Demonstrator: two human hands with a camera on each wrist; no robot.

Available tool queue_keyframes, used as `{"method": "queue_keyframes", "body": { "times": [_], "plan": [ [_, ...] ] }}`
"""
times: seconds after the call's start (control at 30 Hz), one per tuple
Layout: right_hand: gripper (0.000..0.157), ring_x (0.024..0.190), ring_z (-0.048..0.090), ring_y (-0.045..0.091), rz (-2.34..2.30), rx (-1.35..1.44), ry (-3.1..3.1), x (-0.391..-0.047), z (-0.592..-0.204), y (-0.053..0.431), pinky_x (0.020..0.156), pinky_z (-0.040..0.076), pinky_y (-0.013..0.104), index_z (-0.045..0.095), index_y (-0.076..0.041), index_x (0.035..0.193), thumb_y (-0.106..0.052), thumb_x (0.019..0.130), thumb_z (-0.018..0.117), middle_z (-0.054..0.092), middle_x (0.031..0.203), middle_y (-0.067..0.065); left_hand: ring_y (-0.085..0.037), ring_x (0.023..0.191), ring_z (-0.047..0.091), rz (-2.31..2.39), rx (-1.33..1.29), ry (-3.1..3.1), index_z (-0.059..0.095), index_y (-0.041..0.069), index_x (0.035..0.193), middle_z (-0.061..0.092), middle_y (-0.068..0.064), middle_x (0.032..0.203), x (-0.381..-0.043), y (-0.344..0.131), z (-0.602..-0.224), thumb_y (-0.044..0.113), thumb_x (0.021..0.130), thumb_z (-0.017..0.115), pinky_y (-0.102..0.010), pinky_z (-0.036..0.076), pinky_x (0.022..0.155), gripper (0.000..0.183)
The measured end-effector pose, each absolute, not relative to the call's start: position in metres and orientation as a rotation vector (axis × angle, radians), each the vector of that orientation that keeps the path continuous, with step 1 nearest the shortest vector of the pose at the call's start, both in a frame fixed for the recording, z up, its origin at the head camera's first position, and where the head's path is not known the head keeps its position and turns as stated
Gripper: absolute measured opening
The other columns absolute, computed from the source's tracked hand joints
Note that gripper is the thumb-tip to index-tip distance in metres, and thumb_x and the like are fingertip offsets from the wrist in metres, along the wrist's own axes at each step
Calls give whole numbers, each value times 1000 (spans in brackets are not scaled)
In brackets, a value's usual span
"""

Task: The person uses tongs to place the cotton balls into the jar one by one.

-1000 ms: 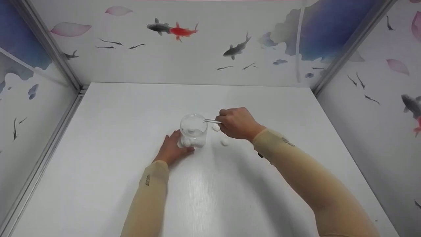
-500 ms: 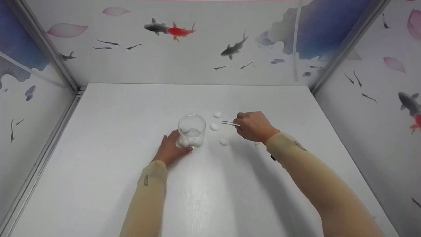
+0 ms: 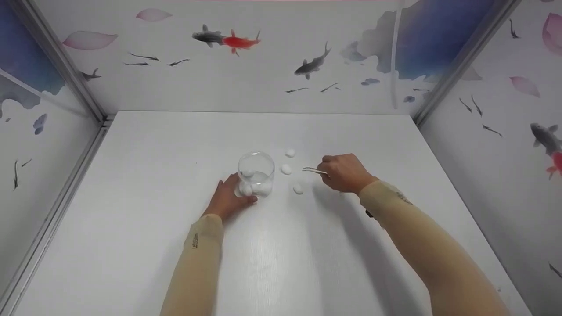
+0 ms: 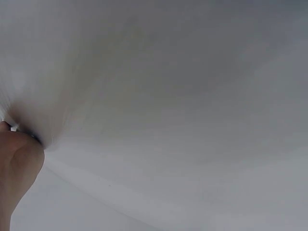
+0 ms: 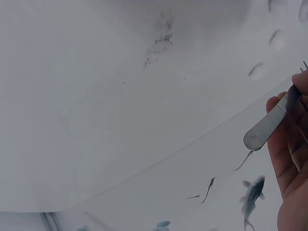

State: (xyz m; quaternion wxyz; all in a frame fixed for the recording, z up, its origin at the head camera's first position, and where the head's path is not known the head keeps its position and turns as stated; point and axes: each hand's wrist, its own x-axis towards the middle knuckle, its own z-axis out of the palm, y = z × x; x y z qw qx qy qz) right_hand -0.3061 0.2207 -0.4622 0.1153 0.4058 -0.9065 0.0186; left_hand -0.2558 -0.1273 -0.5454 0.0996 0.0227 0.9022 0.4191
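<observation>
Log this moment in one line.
left hand: holds clear jar, white balls inside | right hand: holds tweezers, tips apart | table: three loose balls beside jar

Tabletop (image 3: pixel 153 149): brightly lit, near side glare-streaked.
Right sleeve (image 3: pixel 410 224): soft shadow cast.
Wrist views: dimmed, left one blurred.

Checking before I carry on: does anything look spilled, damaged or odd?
Yes: a dark irregular smudge in the right wrist view mars the plain white tabletop; dirt or damage, I can't tell. The clear, round glass or plastic cup looks upright.
</observation>
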Motion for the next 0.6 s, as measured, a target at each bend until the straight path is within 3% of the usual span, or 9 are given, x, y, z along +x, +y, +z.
{"method": "queue_keyframes", "body": {
  "times": [0.6],
  "plan": [
    [8, 59, 59, 17, -16, 1129, -2715, -335, -471, 212, 55, 57, 36, 76, -8, 84, -6, 87, 69, 65, 74, 3, -37, 150, 3, 1256, 2, 2635, 28, 19, 159, 22, -7, 164, -256, -130, -549, 51, 80, 81, -50, 6, 122, 100]
  ]
}}
